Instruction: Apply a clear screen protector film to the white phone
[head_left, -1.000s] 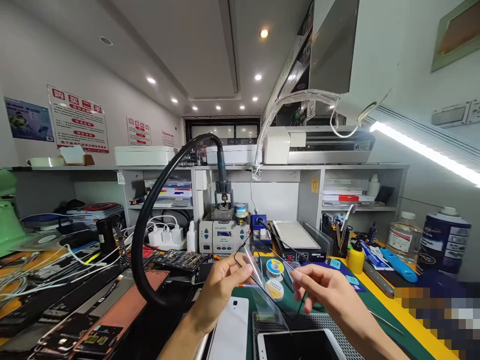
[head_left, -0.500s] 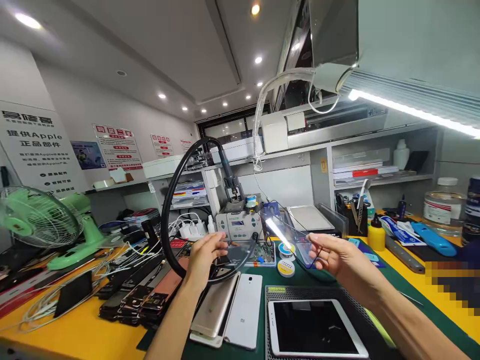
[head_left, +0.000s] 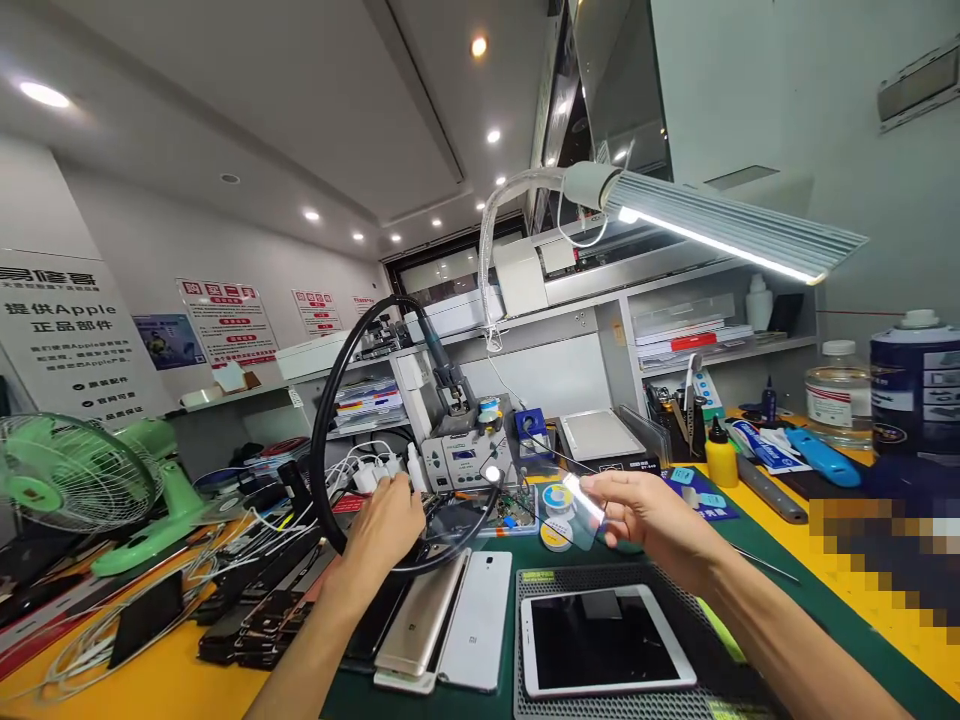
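Note:
My right hand [head_left: 637,508] pinches a clear sheet [head_left: 583,500] at its right end. Lamp light glares off the sheet, and thin dark lines run along its edges. Over the phones at the left reaches my left hand [head_left: 386,525], back upward, close to a thick black hose [head_left: 319,440]; its fingertips are hidden. Below the hands, a white-framed tablet [head_left: 607,640] lies dark-screened on a black perforated mat [head_left: 712,700]. Left of it are a white phone [head_left: 476,625] and a gold phone [head_left: 420,620], both back up.
Behind stand a grey rework station [head_left: 465,462] and round tins [head_left: 556,533]. A pile of phone parts [head_left: 247,620], loose white cables [head_left: 97,610] and a green fan [head_left: 142,490] crowd the left. A yellow bottle [head_left: 721,455] stands right. A lamp [head_left: 735,225] hangs above.
My left hand has turned back-up and moved slightly left, toward the hose. The right hand, with the clear sheet, has shifted a little left in view. The camera view has swung slightly right.

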